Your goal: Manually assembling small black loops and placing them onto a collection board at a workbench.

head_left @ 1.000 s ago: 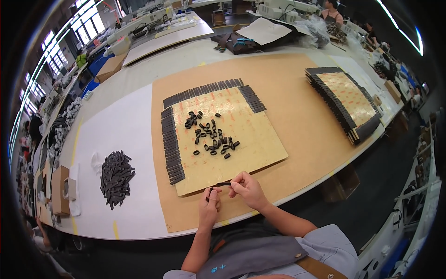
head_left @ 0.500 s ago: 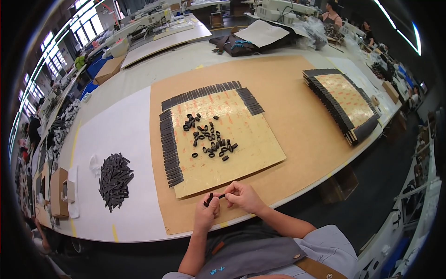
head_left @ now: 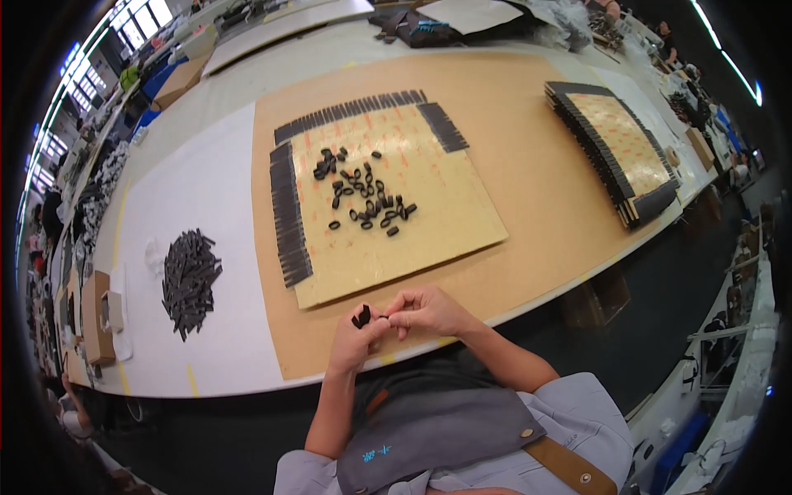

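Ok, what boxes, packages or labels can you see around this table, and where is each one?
Brown cardboard box: left table edge, beside the black strip pile, open.
Small pale carton: rests against that box.
Brown cardboard box: far left, flat-topped.
No screens or signs can be made out.

A brown, open-topped cardboard box [head_left: 97, 318] stands at the left edge of the frame, with a small white rectangular packet [head_left: 113, 312] just beside it. Another brown cardboard box [head_left: 180, 80] sits at the upper left, next to a blue crate [head_left: 157, 85].
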A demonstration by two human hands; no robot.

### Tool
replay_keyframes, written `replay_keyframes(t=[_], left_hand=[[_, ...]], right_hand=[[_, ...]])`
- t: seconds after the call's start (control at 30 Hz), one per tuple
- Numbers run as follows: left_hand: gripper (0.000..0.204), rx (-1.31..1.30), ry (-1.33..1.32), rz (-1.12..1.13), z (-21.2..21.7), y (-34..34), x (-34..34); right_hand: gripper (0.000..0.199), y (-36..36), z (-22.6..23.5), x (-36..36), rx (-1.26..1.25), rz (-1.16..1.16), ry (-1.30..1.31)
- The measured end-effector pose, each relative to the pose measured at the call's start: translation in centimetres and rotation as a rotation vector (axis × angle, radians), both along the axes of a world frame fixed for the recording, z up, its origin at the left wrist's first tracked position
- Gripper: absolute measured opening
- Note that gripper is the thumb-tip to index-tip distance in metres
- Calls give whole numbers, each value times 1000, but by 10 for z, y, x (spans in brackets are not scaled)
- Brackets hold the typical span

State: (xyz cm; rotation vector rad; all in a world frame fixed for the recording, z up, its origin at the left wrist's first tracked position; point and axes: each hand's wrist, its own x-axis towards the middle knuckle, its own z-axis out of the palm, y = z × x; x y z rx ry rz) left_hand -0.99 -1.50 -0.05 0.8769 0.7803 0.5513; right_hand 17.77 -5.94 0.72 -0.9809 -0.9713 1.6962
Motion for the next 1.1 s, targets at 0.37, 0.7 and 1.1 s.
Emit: replay_keyframes(t=[0.37,0.7,1.1], left_hand=[[19,397,309,-180,11,11,6],[18,339,363,-175,1,6,4],[23,200,338,-240,19,13,1]], right_hand=[[9,-7,-9,7,-190,-75,-63],[12,-8,-10,2,-173,-37,-66],[8,1,-5,6,-234,-53,0]])
